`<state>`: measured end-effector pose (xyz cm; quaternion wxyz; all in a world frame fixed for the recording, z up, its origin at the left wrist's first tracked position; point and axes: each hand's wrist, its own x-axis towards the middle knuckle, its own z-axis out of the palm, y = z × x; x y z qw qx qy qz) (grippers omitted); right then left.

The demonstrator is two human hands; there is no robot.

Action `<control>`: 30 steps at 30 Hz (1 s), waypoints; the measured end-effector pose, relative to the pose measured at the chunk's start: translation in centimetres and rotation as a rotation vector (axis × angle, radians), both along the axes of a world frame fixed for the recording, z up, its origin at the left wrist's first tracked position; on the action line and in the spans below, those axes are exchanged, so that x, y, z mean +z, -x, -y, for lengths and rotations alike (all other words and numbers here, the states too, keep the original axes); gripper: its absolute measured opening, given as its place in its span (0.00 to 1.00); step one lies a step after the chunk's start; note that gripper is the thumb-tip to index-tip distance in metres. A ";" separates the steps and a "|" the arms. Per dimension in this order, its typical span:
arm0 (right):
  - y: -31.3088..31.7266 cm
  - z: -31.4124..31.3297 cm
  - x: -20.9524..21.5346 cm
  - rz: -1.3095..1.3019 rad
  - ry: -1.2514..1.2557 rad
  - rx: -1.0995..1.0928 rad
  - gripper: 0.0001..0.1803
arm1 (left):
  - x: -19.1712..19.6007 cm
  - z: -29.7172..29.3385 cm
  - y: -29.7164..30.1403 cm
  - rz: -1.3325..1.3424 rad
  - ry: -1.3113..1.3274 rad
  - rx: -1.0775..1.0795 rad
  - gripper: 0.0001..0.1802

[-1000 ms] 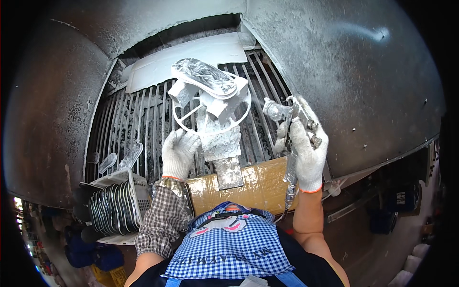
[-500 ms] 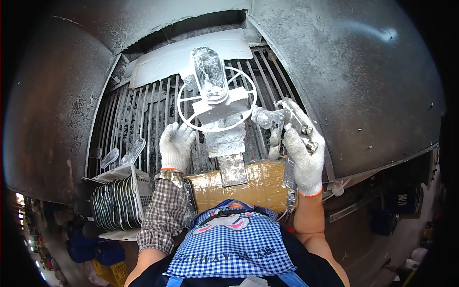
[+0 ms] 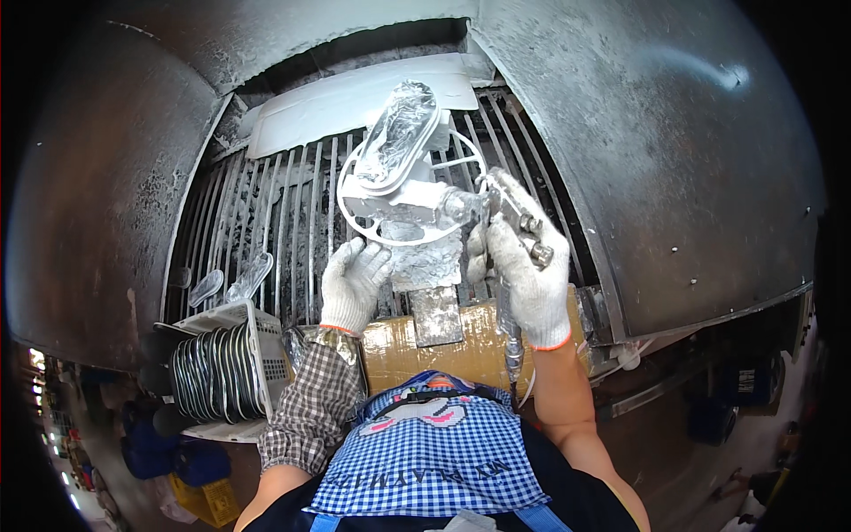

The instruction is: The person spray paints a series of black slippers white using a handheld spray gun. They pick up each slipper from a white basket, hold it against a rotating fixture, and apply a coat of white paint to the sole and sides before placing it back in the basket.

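Note:
A shoe sole (image 3: 399,133) with a shiny clear film over its top stands in the middle, its far end leaning right. It rests on a block at the centre of a white, spoked wheel (image 3: 432,236). In my gloved right hand (image 3: 536,275) is a spray gun (image 3: 505,208), coated in pale residue, its nozzle pointing left over the wheel's right side. My left hand (image 3: 351,288), also in a white knitted glove, is at the wheel's near left rim. Its fingers are loosely bent and hold nothing; whether they touch the rim I cannot tell.
Dusty metal bars (image 3: 284,204) lie under the wheel, between booth walls (image 3: 656,177). A white basket (image 3: 266,355) of dark soles stands at the left, film-covered soles (image 3: 248,277) behind it. A brown taped box (image 3: 390,346) lies in front. White board (image 3: 292,115) lies at the back.
The wheel and sole have turned clockwise. My right hand has brought the spray gun left, closer to the sole. My left hand has moved right along the near rim.

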<state>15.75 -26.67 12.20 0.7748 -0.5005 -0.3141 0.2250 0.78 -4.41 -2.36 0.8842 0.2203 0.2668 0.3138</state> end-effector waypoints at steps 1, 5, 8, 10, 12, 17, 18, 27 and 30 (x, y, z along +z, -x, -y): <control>-0.2 -0.2 0.1 -0.002 -0.005 -0.013 0.31 | 0.0 0.0 0.1 0.000 -0.004 -0.005 0.20; -1.4 -0.8 0.0 -0.018 0.007 -0.063 0.32 | 0.1 0.2 0.4 0.002 -0.001 -0.005 0.20; -2.1 -1.1 -0.3 -0.050 -0.032 -0.111 0.32 | 0.3 0.5 0.2 0.033 0.024 -0.044 0.21; -2.9 -1.3 -0.9 -0.025 -0.041 -0.152 0.32 | 1.2 1.3 0.1 0.034 0.039 -0.043 0.21; -3.1 -0.9 -0.6 -0.040 -0.057 -0.124 0.32 | 0.3 1.1 0.1 0.025 0.026 -0.053 0.27; -2.7 -0.5 -0.2 0.023 -0.063 -0.281 0.32 | 0.7 1.6 0.0 0.065 -0.027 -0.086 0.31; -2.8 -0.5 -0.4 0.151 0.003 -0.343 0.33 | 0.9 1.6 0.0 0.075 -0.035 -0.096 0.31; -0.8 -0.4 -0.3 0.229 0.071 -0.210 0.31 | 1.6 1.0 -0.3 0.075 -0.106 -0.059 0.36; -0.3 0.1 -0.6 0.217 0.098 -0.089 0.32 | 1.5 0.6 -0.1 0.055 -0.118 -0.051 0.36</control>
